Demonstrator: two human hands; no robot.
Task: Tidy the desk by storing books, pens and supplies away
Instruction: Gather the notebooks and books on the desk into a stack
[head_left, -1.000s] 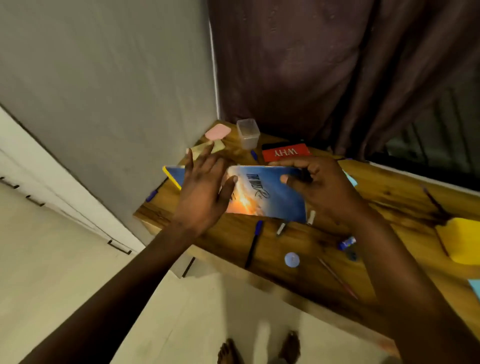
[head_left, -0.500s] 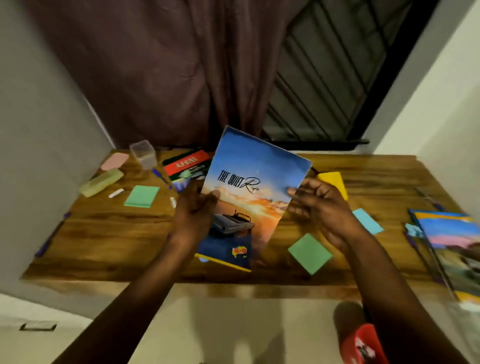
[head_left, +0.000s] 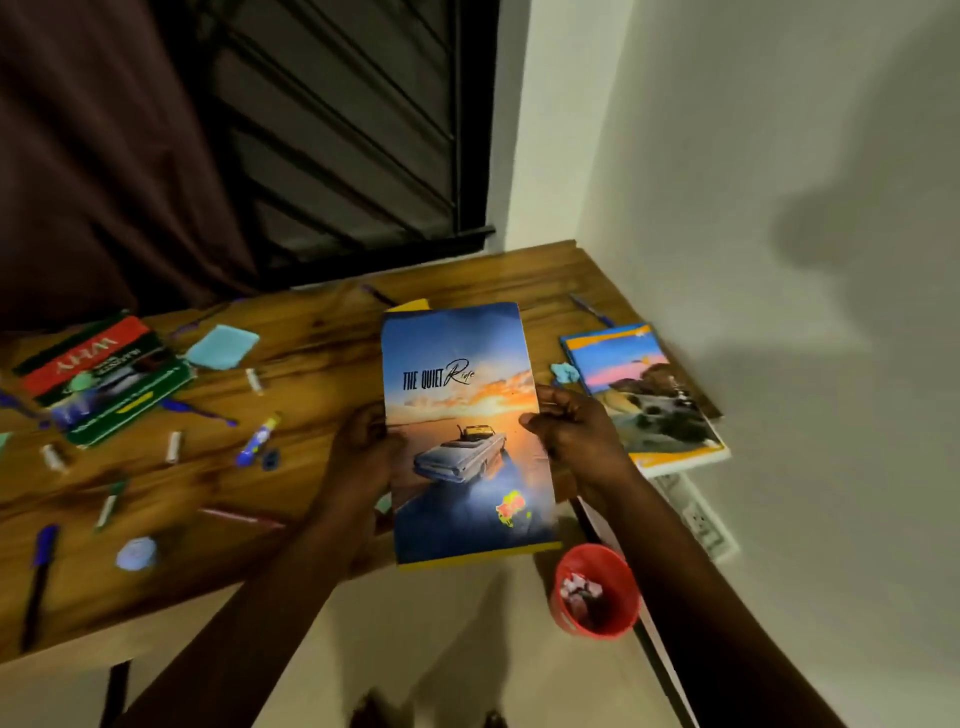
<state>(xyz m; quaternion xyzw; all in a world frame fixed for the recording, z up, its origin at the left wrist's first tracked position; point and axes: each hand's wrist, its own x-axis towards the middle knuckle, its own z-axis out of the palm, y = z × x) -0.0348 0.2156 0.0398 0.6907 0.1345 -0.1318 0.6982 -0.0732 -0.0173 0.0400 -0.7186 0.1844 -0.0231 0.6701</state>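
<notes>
Storing books is the step in hand: above the front edge of the desk (head_left: 322, 332) the book (head_left: 462, 431) hangs clear of the wood, cover up, long axis front to back, title toward the desk's rear. Next, I judge, it must land on the book stack (head_left: 644, 400) at the desk's right end. The left hand (head_left: 363, 447) and right hand (head_left: 576, 436) each pinch a long side.

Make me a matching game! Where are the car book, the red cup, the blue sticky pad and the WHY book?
1 car book; 2 red cup; 3 blue sticky pad; 4 WHY book.
A down below the desk; B desk's left end; C held by left hand and right hand; D on the desk, just right of the WHY book.
Pairs: 1-C, 2-A, 3-D, 4-B.
</notes>
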